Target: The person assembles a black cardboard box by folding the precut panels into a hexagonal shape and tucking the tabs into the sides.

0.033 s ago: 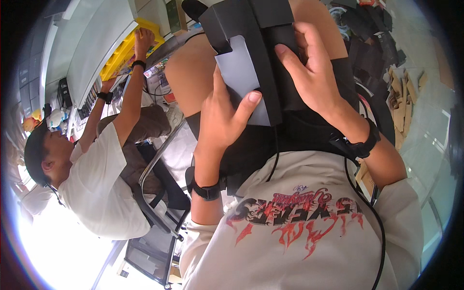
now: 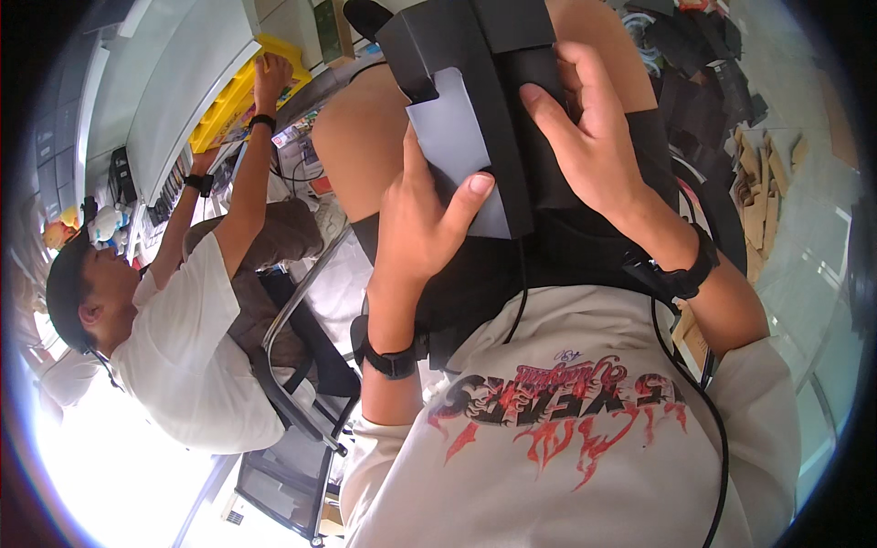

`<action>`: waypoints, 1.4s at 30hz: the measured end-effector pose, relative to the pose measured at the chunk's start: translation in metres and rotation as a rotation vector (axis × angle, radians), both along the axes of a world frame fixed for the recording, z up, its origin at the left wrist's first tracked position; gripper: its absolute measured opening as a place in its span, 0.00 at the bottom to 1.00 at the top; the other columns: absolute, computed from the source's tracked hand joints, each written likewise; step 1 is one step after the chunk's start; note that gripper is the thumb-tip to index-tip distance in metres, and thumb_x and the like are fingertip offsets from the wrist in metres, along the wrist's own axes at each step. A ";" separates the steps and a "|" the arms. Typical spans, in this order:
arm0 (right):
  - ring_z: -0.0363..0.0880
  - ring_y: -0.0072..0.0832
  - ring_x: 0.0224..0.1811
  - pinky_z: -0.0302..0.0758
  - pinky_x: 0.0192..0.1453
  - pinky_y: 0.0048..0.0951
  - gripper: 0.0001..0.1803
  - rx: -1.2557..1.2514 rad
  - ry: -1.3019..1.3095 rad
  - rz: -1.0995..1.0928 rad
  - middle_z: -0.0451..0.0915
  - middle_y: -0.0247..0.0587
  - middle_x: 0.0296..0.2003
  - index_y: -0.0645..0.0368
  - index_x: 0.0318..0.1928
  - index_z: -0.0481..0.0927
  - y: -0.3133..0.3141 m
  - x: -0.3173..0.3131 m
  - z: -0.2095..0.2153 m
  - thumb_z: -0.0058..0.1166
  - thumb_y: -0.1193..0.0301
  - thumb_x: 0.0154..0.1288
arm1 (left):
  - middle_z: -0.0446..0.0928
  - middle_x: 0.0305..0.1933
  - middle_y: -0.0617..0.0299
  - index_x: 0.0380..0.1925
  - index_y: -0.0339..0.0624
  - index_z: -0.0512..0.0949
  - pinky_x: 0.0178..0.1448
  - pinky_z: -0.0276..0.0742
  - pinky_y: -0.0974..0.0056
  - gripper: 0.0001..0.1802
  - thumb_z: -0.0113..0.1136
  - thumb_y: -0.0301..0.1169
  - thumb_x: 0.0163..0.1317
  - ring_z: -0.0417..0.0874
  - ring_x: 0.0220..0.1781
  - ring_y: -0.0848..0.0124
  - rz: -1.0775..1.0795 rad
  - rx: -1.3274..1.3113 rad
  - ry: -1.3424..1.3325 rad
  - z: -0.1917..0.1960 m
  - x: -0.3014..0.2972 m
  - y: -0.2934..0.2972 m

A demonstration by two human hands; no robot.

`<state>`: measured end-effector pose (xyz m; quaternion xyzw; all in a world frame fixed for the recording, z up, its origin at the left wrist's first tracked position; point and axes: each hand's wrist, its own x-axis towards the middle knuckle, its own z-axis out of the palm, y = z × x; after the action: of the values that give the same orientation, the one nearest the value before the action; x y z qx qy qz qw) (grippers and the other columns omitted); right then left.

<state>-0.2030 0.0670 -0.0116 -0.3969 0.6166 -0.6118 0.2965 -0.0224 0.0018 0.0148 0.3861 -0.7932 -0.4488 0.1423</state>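
Note:
A partly folded black cardboard box (image 2: 507, 137) lies across my lap, its upper end reaching the top of the picture. One panel (image 2: 455, 128) on its left side catches the light and looks grey, with a notch cut near its top. My left hand (image 2: 425, 215) grips that panel, thumb on the face and the other fingers mostly hidden along the left edge. On the right side, my right hand (image 2: 589, 137) is closed around the cardboard, thumb on top and fingers bent at its edge. What lies beneath the box is hidden.
At the left, another person in a white shirt (image 2: 196, 365) reaches toward a yellow rack (image 2: 224, 110). Black cardboard pieces (image 2: 708, 119) and brown cardboard scraps (image 2: 763, 192) lie on the floor at the right. A black cable (image 2: 717, 429) runs down over my shirt.

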 end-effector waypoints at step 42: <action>0.77 0.23 0.41 0.75 0.45 0.25 0.18 -0.053 -0.023 0.005 0.78 0.44 0.41 0.69 0.53 0.66 0.001 -0.002 0.004 0.54 0.74 0.68 | 0.78 0.39 0.31 0.63 0.16 0.52 0.46 0.78 0.52 0.50 0.58 0.53 0.63 0.82 0.43 0.40 -0.012 -0.041 -0.034 0.002 -0.002 0.002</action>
<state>-0.2052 0.0684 -0.0076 -0.3990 0.5958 -0.6316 0.2946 -0.0239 0.0035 0.0168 0.3860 -0.8068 -0.4267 0.1338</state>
